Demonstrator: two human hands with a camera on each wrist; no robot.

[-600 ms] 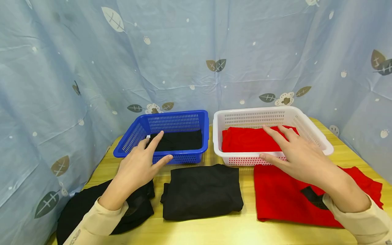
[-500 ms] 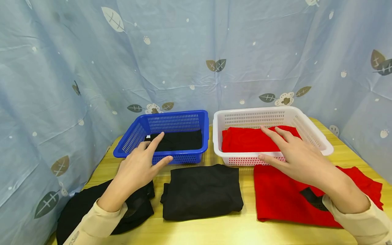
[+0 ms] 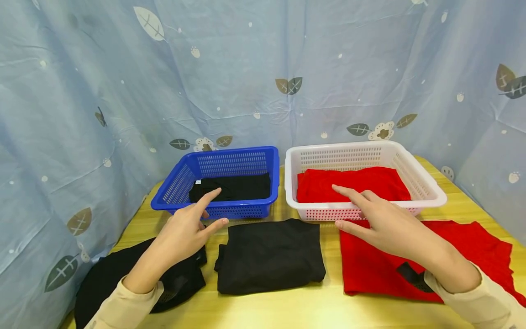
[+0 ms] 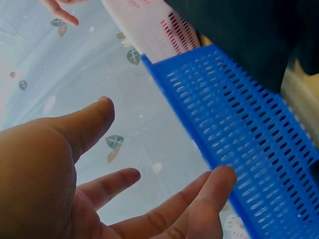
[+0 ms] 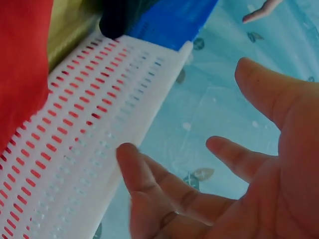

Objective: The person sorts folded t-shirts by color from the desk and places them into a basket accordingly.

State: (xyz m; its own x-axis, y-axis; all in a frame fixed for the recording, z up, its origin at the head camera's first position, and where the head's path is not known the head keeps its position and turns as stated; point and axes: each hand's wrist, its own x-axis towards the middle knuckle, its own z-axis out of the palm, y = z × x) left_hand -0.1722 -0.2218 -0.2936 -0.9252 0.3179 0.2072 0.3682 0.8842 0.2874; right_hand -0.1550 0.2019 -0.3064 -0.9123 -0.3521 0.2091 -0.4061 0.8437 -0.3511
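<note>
My left hand [image 3: 185, 237] hovers before the blue plastic basket [image 3: 246, 211], fingers loosely bent and thumb apart, holding nothing. Inside that basket lies a folded black cloth [image 3: 244, 186] with a small white tag. My right hand [image 3: 392, 228] hangs in front of the white basket [image 3: 308, 205], also holding nothing. Red fabric [image 3: 316, 183] fills the bottom of the white basket. A folded black cloth [image 3: 269, 258] lies on the table between the hands. Under the right forearm is a spread red cloth [image 3: 365, 269]. Both wrist views show spread fingers with nothing between them.
Another black cloth [image 3: 107, 283] lies at the table's left, partly beneath the left forearm. The baskets stand side by side at the back of the wooden table [image 3: 287, 310]. A light blue patterned curtain [image 3: 246, 82] hangs behind and at both sides.
Both hands have drawn back slightly toward the person and sunk lower. The right hand has also shifted left. The cloths and baskets have stayed in place, with the head view shifted slightly.
</note>
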